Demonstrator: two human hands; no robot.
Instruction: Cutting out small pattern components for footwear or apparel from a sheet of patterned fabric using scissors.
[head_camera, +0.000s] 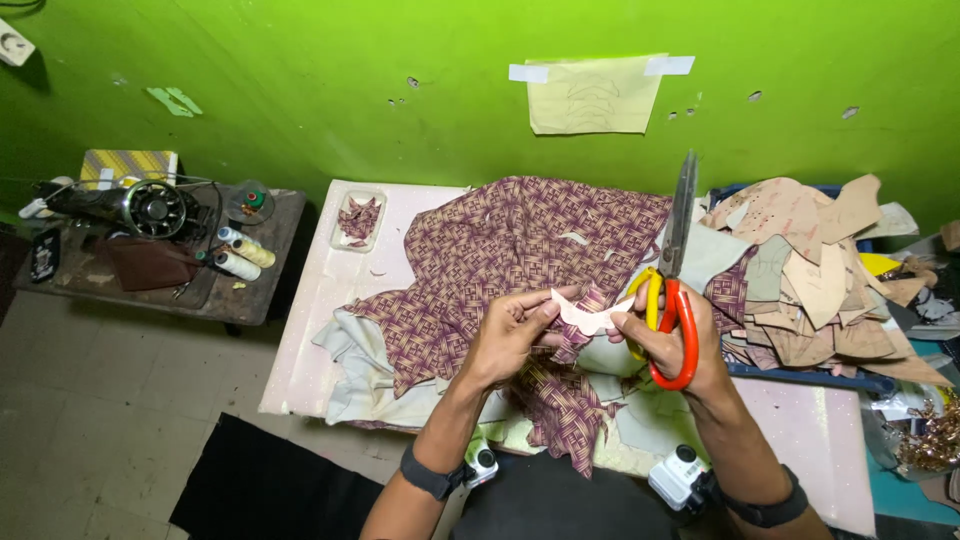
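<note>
While my left hand (515, 335) pinches the pale paper pattern piece (590, 315), my right hand (670, 345) grips it too, scissors (675, 280) hooked on its fingers, blades upright.

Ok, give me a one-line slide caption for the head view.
Both hands pinch a pale paper pattern over purple patterned fabric; right hand also holds orange-handled scissors.

Both forearms were left bare, with no sleeves seen. A dark band was worn on each wrist. To each band a small white and grey camera was fixed, near the left hand (510, 335) and the right hand (668, 345).
</note>
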